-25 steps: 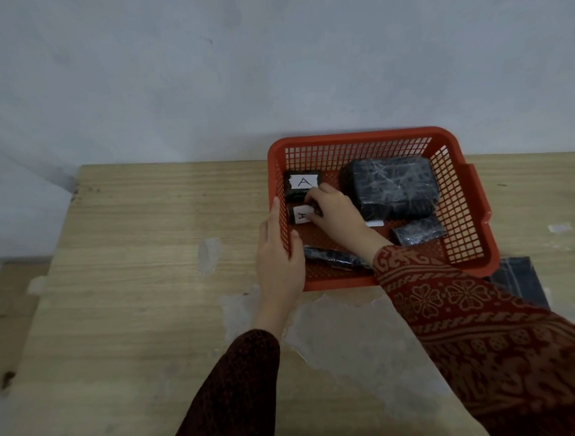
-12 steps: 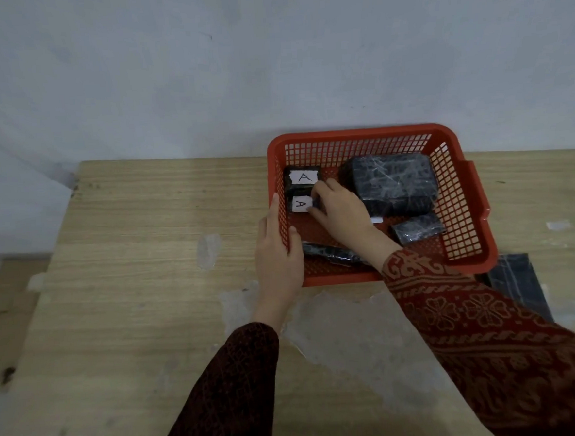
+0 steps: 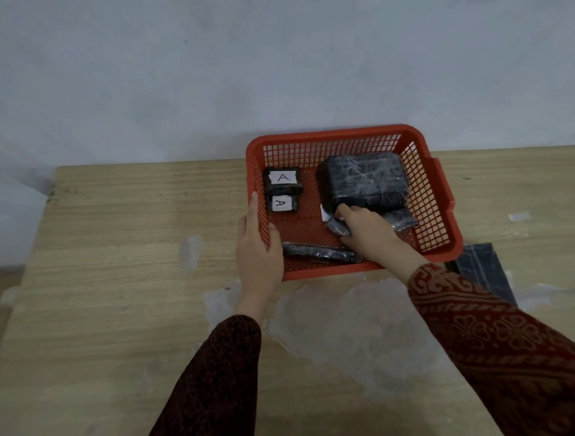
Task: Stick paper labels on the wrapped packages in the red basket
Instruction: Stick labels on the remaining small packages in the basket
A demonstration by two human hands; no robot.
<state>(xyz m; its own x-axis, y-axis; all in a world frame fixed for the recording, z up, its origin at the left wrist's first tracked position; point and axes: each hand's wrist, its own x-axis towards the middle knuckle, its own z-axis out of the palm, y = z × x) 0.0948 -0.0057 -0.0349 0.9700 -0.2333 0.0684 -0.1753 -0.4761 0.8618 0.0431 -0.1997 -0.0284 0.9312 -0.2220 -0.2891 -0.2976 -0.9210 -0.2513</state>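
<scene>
A red basket [image 3: 427, 191] stands on the wooden table against the wall. Two small black packages lie at its left, each with a white "A" label: the far one [image 3: 283, 180] and the near one [image 3: 282, 203]. A large wrapped package [image 3: 365, 180] fills the right back. A long thin package [image 3: 319, 252] lies along the front wall. My left hand [image 3: 258, 250] grips the basket's left wall. My right hand [image 3: 369, 232] is closed on a small dark package [image 3: 336, 226] next to a white paper label [image 3: 324, 213]. Another small package [image 3: 402, 217] peeks out behind that hand.
A dark flat sheet [image 3: 483, 268] lies on the table, partly under the basket's right front corner. A scrap of tape [image 3: 519, 216] sits at the far right. The table top [image 3: 114, 298] has worn pale patches. The wall stands directly behind the basket.
My right hand has left the second labelled package at the left and moved right, closing on a small package in front of the large one. My left hand stays on the basket wall.
</scene>
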